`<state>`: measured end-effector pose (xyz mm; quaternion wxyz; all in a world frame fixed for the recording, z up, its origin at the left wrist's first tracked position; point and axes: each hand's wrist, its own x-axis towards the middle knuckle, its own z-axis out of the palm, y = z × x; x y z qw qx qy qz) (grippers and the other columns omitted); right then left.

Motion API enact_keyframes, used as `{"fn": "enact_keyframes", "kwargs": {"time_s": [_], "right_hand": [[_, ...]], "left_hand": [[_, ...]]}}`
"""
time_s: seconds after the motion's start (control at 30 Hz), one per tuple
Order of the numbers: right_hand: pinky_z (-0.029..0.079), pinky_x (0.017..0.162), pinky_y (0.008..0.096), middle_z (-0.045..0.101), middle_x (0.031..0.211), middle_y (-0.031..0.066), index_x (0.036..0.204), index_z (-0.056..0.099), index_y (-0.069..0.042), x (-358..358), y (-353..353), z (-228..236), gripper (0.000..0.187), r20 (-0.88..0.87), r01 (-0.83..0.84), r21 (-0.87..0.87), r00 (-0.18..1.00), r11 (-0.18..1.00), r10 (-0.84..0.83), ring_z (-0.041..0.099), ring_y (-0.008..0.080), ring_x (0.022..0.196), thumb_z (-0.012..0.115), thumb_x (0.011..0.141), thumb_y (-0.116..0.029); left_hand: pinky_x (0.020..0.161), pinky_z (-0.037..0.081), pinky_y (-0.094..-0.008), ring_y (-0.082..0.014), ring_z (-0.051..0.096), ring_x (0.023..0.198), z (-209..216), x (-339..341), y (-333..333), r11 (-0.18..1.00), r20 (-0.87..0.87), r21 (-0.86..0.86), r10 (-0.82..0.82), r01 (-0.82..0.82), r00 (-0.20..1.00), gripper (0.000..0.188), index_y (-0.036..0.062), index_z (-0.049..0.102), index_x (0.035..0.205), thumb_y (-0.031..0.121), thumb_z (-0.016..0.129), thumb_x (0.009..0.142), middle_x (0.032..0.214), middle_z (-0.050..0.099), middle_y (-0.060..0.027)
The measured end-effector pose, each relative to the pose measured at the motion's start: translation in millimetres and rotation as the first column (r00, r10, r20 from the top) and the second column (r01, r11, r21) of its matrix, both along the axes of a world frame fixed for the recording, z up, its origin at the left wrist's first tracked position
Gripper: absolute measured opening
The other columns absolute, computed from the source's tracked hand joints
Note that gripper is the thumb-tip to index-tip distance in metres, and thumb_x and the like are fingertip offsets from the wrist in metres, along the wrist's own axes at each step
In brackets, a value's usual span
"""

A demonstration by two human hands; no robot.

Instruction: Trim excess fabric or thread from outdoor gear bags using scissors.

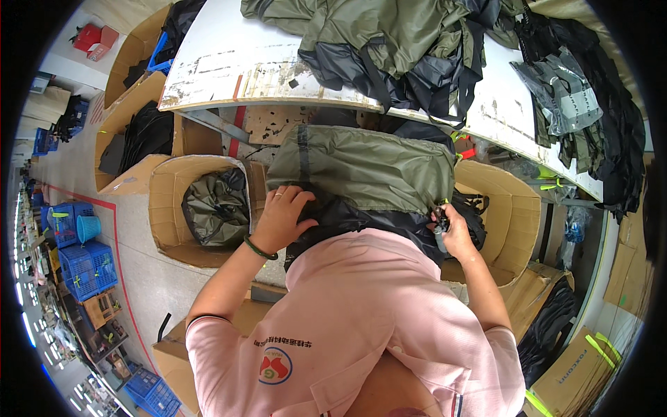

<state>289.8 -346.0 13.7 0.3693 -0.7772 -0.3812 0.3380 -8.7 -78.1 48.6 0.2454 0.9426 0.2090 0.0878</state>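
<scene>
- Left hand (pixel 281 217) lies flat, grip open, on the olive bag (pixel 361 174).
- Right hand (pixel 455 233) grips the bag's dark edge.
- Cardboard box (pixel 163 201) holds folded olive fabric (pixel 217 208).

Pink-shirted torso (pixel 361 313) hiding near edge of olive-and-black bag (pixel 361 181). Right hand (pixel 455 233) clutching small dark item, too small to identify. Far pile of garments (pixel 389 42) running off top edge.

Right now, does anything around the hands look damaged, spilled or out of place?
Only the white table: its paint is worn and chipped along the near edge. The olive bag lies flat under the left hand; the right hand grips its black edge. Nothing is spilled.
</scene>
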Motion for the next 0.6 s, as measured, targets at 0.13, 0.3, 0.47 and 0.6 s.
{"fn": "enact_keyframes", "kwargs": {"time_s": [0.13,0.3,0.47,0.6], "right_hand": [[0.054,0.076,0.0288,0.056,0.086,0.0057,0.095,0.051,0.0,-3.9,1.3,10.2,0.027,-0.014,0.042,0.01,0.999,0.999,-0.042,0.056,0.012,0.08,0.057,0.075,0.018],[0.054,0.076,0.0285,0.059,0.084,0.0051,0.092,0.051,-0.001,4.4,-1.8,24.4,0.026,0.04,0.083,0.073,0.996,0.994,-0.086,0.057,0.0124,0.076,0.063,0.075,0.015],[0.053,0.074,0.0292,0.059,0.082,0.0048,0.093,0.052,-0.002,7.3,-8.5,30.3,0.027,0.04,0.146,0.125,0.988,0.981,-0.152,0.057,0.0114,0.076,0.065,0.074,0.013],[0.053,0.074,0.0289,0.058,0.08,0.0042,0.093,0.053,-0.002,8.0,-6.3,37.2,0.028,0.049,0.133,0.144,0.989,0.98,-0.142,0.056,0.0109,0.076,0.063,0.073,0.015]], "left_hand": [[0.083,0.039,-0.0414,-0.0293,0.054,0.093,-20.1,-7.0,3.7,0.989,-0.059,-0.14,0.03,-0.038,0.998,0.033,0.0096,0.061,0.096,0.022,0.077,0.07,0.092,0.057,-0.0074],[0.071,0.04,-0.0397,-0.0309,0.054,0.078,-29.4,-17.2,12.9,0.943,0.007,-0.318,0.104,-0.096,0.995,0.026,0.0066,0.057,0.077,0.01,0.079,0.064,0.077,0.056,-0.0083],[0.068,0.04,-0.0388,-0.0318,0.053,0.074,-20.0,-25.6,17.7,0.965,0.158,-0.256,0.098,-0.056,0.982,0.026,0.0049,0.052,0.072,-0.003,0.074,0.061,0.073,0.052,-0.0097],[0.07,0.04,-0.0385,-0.031,0.051,0.075,-13.9,-35.1,23.1,0.979,0.191,-0.199,0.086,-0.047,0.978,0.029,0.0043,0.05,0.073,-0.005,0.074,0.059,0.076,0.051,-0.0095]]}}
